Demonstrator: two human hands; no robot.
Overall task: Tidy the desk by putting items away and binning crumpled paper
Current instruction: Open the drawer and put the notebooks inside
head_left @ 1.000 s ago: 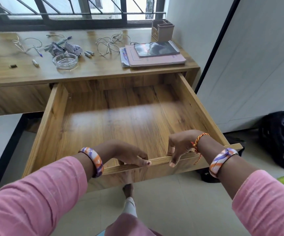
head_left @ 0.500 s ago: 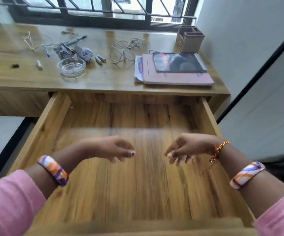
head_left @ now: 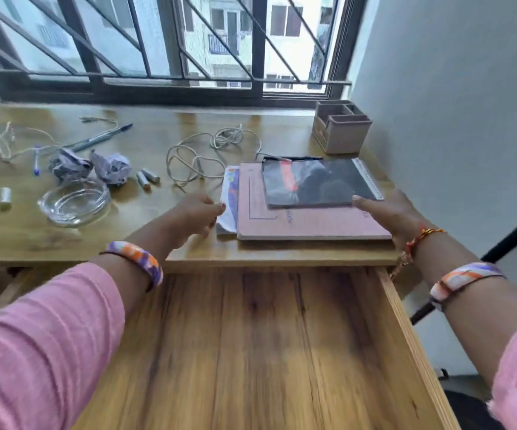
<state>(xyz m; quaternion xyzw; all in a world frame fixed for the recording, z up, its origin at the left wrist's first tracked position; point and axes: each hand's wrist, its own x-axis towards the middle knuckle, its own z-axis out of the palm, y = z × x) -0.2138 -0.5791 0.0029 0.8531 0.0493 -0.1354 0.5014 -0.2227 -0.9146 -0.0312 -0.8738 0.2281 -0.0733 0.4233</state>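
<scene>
The drawer (head_left: pixel 260 352) stands pulled out below the desk (head_left: pixel 164 240), its bare wooden floor facing up, so it is ready to take whatever comes off the top. Both hands flank the stack of books at the desk's front right, which reads as the start of a two-sided lift.

The left hand (head_left: pixel 196 217) sits at the stack's left edge, fingers loosely curled near the white, colour-printed booklet (head_left: pixel 231 206) that pokes out from under the pink book (head_left: pixel 307 218); whether it already pinches the pages I cannot tell. The right hand (head_left: pixel 387 212) lies at the stack's right edge with fingers fairly straight, one fingertip touching the corner of the dark-covered book (head_left: pixel 316 181) on top. It grips nothing yet. Taking the stack from both sides would keep the three layers from sliding apart.

Left of the stack lies a tangled pale cable (head_left: pixel 195 159), then two batteries (head_left: pixel 147 178), then two balls of crumpled paper (head_left: pixel 89 166), which are meant for the bin. A glass bowl (head_left: pixel 74 203) sits just in front of the paper, with pens (head_left: pixel 102 138) behind it and a small white cylinder (head_left: pixel 5 197) far to the left. Behind the stack, by the wall, stands a brown desk organiser (head_left: pixel 342 125), apparently the place for the pens.
</scene>
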